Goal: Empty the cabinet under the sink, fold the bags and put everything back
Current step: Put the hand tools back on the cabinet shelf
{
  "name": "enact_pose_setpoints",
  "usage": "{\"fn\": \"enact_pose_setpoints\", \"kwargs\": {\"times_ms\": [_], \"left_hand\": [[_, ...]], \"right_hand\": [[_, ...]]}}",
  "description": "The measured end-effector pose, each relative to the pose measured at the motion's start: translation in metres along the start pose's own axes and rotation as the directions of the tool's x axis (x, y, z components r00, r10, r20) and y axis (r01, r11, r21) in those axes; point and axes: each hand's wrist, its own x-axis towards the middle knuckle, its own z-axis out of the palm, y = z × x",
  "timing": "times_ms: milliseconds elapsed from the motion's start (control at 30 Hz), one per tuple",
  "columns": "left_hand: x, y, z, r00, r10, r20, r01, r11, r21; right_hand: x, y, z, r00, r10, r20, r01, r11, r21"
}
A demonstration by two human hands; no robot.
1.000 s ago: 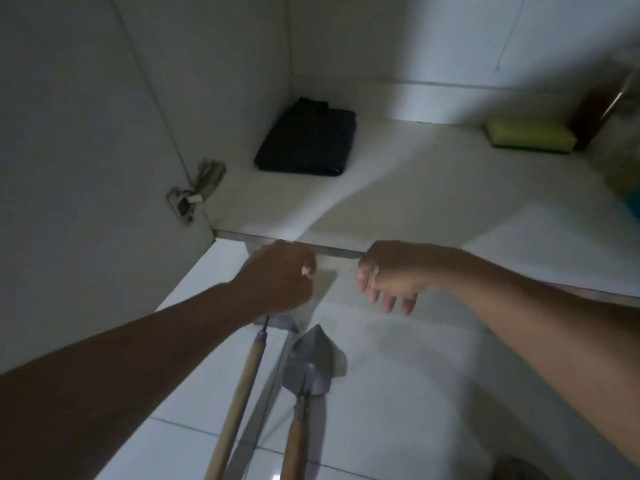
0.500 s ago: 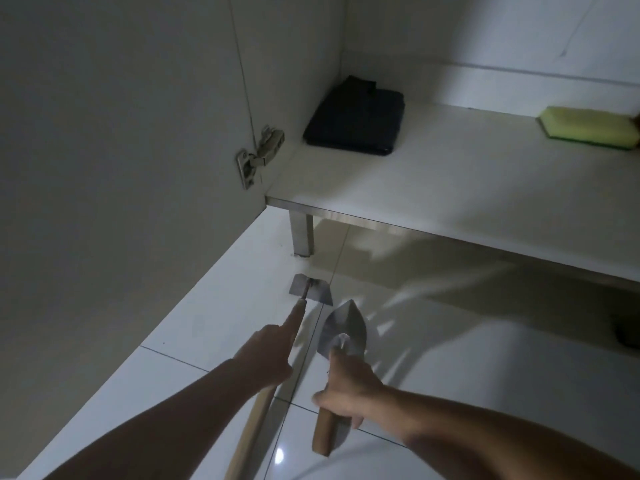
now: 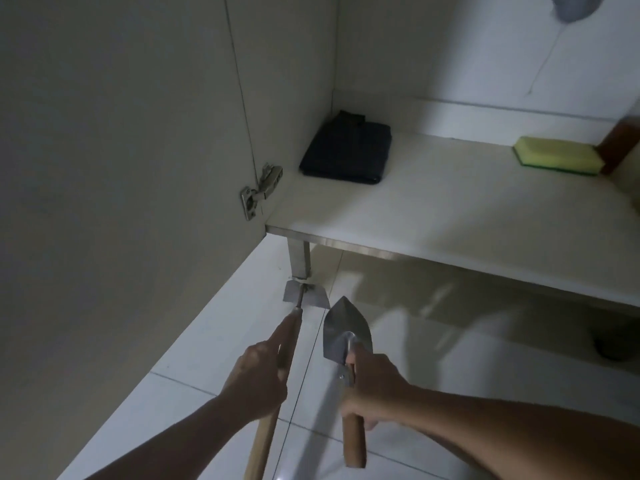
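Note:
My left hand [image 3: 258, 379] grips the long wooden handle of a small garden hoe [image 3: 304, 295], whose metal blade lies on the white tiled floor by the cabinet leg. My right hand [image 3: 372, 386] grips the wooden handle of a metal trowel [image 3: 346, 332], just below its pointed blade. A folded dark bag [image 3: 348, 148] lies in the back left corner of the cabinet shelf [image 3: 433, 220]. A yellow and green sponge [image 3: 557, 161] lies at the back right of the shelf.
The cabinet door [image 3: 121, 168] stands open on the left, with a metal hinge [image 3: 259, 190] at its edge. A square metal leg [image 3: 299, 259] holds up the shelf's front corner. A brown object [image 3: 620, 143] stands behind the sponge. A dark thing [image 3: 616, 344] sits under the shelf at right.
Both hands came down from the shelf edge to the floor and took hold of the two tool handles. The trowel blade now sits higher in my right hand's grip.

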Motion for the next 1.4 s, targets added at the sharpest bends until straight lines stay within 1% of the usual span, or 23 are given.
{"fn": "enact_pose_setpoints", "kwargs": {"times_ms": [67, 167, 233, 300, 367, 433, 500, 567, 633, 667, 867, 967, 1067, 1200, 1400], "left_hand": [[-0.010, 0.007, -0.014, 0.999, -0.005, -0.033, 0.004, 0.999, -0.041], [-0.016, 0.018, -0.037, 0.994, 0.037, -0.102, -0.045, 0.996, -0.077], [-0.014, 0.033, -0.054, 0.987, 0.056, -0.149, -0.071, 0.993, -0.099], [-0.005, 0.054, -0.070, 0.982, 0.078, -0.172, -0.096, 0.990, -0.100], [0.010, 0.081, -0.084, 0.980, 0.103, -0.172, -0.115, 0.991, -0.063], [0.032, 0.108, -0.095, 0.974, 0.159, -0.162, -0.164, 0.986, -0.017], [0.057, 0.141, -0.104, 0.970, 0.187, -0.156, -0.192, 0.981, -0.018], [0.084, 0.177, -0.110, 0.977, 0.173, -0.123, -0.184, 0.979, -0.088], [0.112, 0.214, -0.111, 0.986, 0.155, -0.061, -0.164, 0.970, -0.179], [0.128, 0.231, -0.110, 0.987, 0.156, -0.036, -0.160, 0.968, -0.193], [0.217, 0.306, -0.096, 0.989, 0.146, 0.035, -0.142, 0.985, -0.096], [0.254, 0.330, -0.083, 0.985, 0.160, 0.061, -0.159, 0.987, -0.019], [0.290, 0.346, -0.070, 0.982, 0.165, 0.088, -0.167, 0.986, 0.019], [0.336, 0.361, -0.057, 0.984, 0.149, 0.100, -0.151, 0.989, 0.007], [0.391, 0.378, -0.047, 0.989, 0.128, 0.077, -0.124, 0.991, -0.056]], "right_hand": [[-0.016, -0.007, -0.021, 0.999, -0.052, 0.002, 0.052, 0.999, 0.012], [-0.039, -0.017, -0.053, 0.991, -0.130, -0.009, 0.130, 0.991, 0.039], [-0.051, -0.024, -0.077, 0.982, -0.181, -0.050, 0.184, 0.982, 0.047], [-0.060, -0.030, -0.102, 0.977, -0.190, -0.098, 0.199, 0.976, 0.087], [-0.063, -0.033, -0.128, 0.971, -0.174, -0.164, 0.194, 0.974, 0.114], [-0.063, -0.032, -0.156, 0.960, -0.148, -0.237, 0.183, 0.974, 0.134], [-0.061, -0.027, -0.187, 0.951, -0.114, -0.287, 0.160, 0.977, 0.141], [-0.057, -0.017, -0.218, 0.945, -0.081, -0.317, 0.137, 0.978, 0.159], [-0.048, -0.003, -0.249, 0.937, -0.040, -0.347, 0.117, 0.971, 0.206], [-0.042, 0.004, -0.264, 0.934, -0.018, -0.357, 0.106, 0.968, 0.229], [0.009, 0.052, -0.339, 0.917, 0.102, -0.387, 0.006, 0.963, 0.269], [0.041, 0.079, -0.366, 0.910, 0.141, -0.390, -0.021, 0.955, 0.297], [0.072, 0.099, -0.389, 0.911, 0.157, -0.381, -0.030, 0.947, 0.320], [0.110, 0.115, -0.413, 0.910, 0.163, -0.381, -0.033, 0.945, 0.325], [0.152, 0.129, -0.433, 0.903, 0.173, -0.393, -0.046, 0.949, 0.313]]}}
